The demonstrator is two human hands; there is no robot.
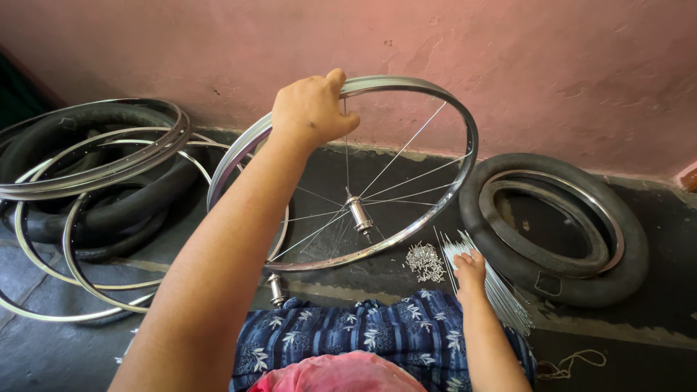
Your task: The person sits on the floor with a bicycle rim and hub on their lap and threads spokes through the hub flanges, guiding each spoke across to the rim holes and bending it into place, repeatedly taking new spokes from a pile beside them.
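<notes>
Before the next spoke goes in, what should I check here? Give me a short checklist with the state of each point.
1. Left hand grips the rim at its top: ok.
2. Rim is held upright on the floor: ok, tilted a little.
3. Hub hangs in the rim on a few spokes: ok, most holes are empty.
4. Right hand is on the loose spokes: ok, whether the fingers hold one, cannot tell.
5. Nipples lie in a pile beside the spokes: ok.
6. Spare hub is near the knee, apart from the rim: ok.
</notes>
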